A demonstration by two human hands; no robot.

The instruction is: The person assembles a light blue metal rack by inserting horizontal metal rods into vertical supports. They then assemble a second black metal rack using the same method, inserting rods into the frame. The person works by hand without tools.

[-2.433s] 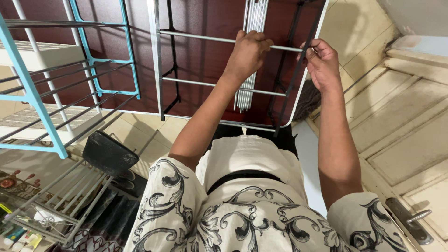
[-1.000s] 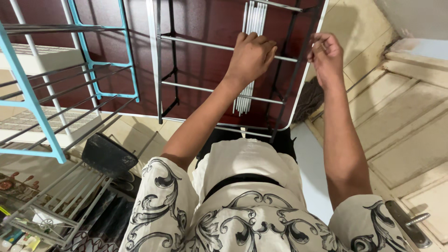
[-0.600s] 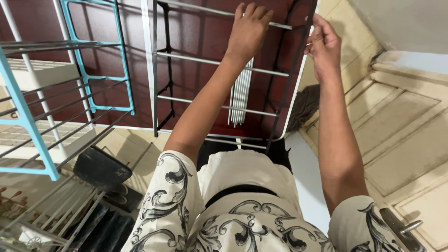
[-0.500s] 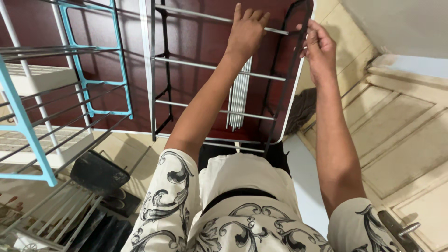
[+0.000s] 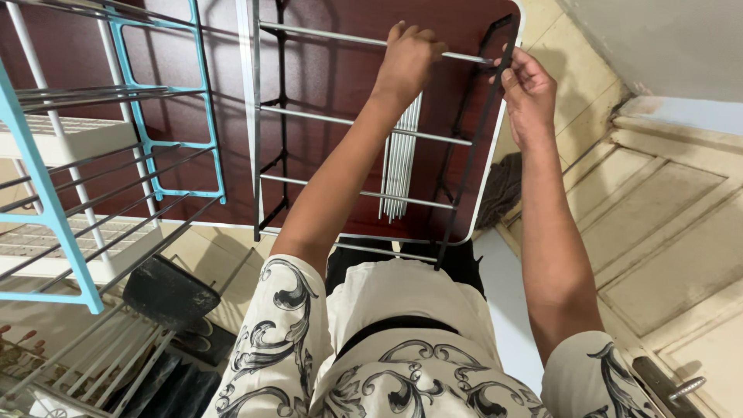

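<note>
With the left hand (image 5: pixel 409 58) clamped on the steel rod (image 5: pixel 333 37) and the right hand (image 5: pixel 529 94) pinching the black side frame (image 5: pixel 474 155) at 1 o'clock, the rod's tip may slip from its socket if the frame twists.

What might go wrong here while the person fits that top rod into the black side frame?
The silver rod under the left hand may slip from the black side frame, which the right hand steadies, and pinch fingers. The loose bundle of spare rods on the dark red tabletop could roll off if the rack shifts. The blue rack stands close and could get knocked.
</note>
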